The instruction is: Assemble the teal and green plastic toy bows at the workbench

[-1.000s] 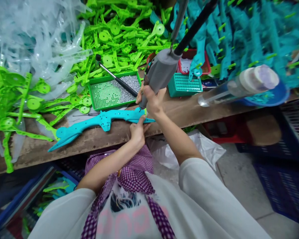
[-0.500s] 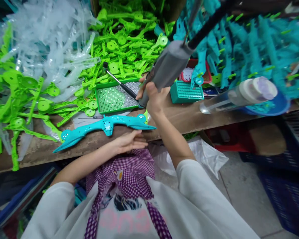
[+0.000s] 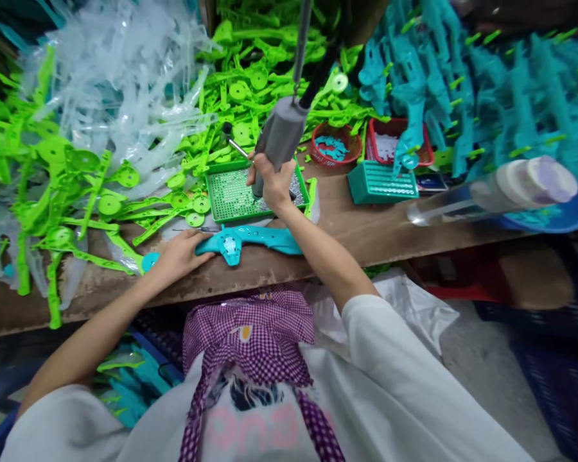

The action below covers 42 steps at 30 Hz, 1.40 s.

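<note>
My right hand (image 3: 275,183) is wrapped round a grey electric screwdriver (image 3: 283,128), which hangs from above on a cord and a thin rod. The driver stands slightly tilted over a green tray (image 3: 216,208) of small silver screws; its tip is hidden by my hand. On the bench edge lies a long turquoise plastic part (image 3: 262,237) with a central block. My left hand (image 3: 185,253) is closed over its left arm, thumb on the near side. My right forearm covers the part's right end.
Lime-green plastic parts (image 3: 250,83) and clear ones (image 3: 120,83) are heaped behind. A red basket (image 3: 318,156) of turquoise bits, a teal box (image 3: 383,186) and a clear bottle (image 3: 486,192) stand to the right. A metal rod (image 3: 238,149) leans over the tray.
My left hand has moved left from below the turquoise part and taken hold of its left arm. My right hand has carried the electric screwdriver leftward over the screw tray, more upright.
</note>
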Tool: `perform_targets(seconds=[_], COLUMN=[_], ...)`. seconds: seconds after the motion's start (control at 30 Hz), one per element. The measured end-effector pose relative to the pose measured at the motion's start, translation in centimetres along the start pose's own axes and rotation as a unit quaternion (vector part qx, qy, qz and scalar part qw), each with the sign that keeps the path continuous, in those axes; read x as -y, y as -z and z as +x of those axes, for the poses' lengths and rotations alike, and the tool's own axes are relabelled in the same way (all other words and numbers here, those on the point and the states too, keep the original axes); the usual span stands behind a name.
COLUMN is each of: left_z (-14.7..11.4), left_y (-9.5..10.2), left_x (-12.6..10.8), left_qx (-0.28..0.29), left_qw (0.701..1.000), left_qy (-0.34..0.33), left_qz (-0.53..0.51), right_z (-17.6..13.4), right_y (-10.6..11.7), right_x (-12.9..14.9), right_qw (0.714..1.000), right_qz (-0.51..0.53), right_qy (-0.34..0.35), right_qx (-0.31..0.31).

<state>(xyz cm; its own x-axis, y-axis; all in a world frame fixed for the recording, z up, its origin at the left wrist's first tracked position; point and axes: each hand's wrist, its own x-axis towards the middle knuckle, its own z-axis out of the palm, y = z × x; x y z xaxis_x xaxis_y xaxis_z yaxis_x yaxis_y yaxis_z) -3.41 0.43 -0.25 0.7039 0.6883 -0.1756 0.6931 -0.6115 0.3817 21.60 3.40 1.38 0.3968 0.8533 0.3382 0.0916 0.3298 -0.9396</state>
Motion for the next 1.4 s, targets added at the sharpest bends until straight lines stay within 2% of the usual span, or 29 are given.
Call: perform_targets(seconds=[0.33, 0.5, 0.6, 0.7, 0.8, 0.87, 0.93, 1.03, 1.13, 1.4], left_z=[0.0, 0.2, 0.3, 0.4, 0.4, 0.4, 0.4, 0.5, 0.5, 0.6], left_y=[-0.3, -0.3, -0.2, -0.1, -0.1, -0.2, -0.2, -0.3, -0.2, -0.3], left_x=[0.1, 0.3, 0.3, 0.3, 0.2, 0.2, 0.3, 0.4, 0.4, 0.5], left_qx=[-0.015, -0.016, -0.005, -0.007, -0.012, -0.011, -0.01, -0.012, -0.011, -0.004], left_qw=[0.996, 0.995, 0.996, 0.995, 0.994, 0.994, 0.994, 0.994, 0.995, 0.995], left_qy=[0.028, 0.022, 0.018, 0.024, 0.028, 0.027, 0.028, 0.025, 0.021, 0.024], left_qz=[-0.08, -0.093, -0.087, -0.092, -0.102, -0.104, -0.104, -0.102, -0.097, -0.1], right_z=[-0.1, -0.1, 0.3, -0.4, -2.6, -4.5, -5.9, -6.9, -6.8, -6.6], right_y=[-0.4, -0.6, 0.0, 1.6, 3.5, 4.4, 4.9, 5.2, 5.3, 4.9], right_x=[-0.9, -1.0, 0.2, 2.7, 5.0, 5.6, 5.5, 4.7, 3.7, 2.1], right_qw=[0.999, 0.999, 1.0, 0.999, 0.993, 0.993, 0.995, 0.996, 0.996, 0.992], right_qz=[-0.022, -0.029, -0.025, 0.019, 0.099, 0.111, 0.094, 0.083, 0.077, 0.071], right_qy=[0.0, -0.006, 0.004, 0.026, 0.046, 0.023, -0.018, -0.039, -0.048, -0.081], right_qx=[0.027, 0.012, -0.004, -0.036, -0.039, -0.013, 0.01, 0.012, 0.011, 0.06])
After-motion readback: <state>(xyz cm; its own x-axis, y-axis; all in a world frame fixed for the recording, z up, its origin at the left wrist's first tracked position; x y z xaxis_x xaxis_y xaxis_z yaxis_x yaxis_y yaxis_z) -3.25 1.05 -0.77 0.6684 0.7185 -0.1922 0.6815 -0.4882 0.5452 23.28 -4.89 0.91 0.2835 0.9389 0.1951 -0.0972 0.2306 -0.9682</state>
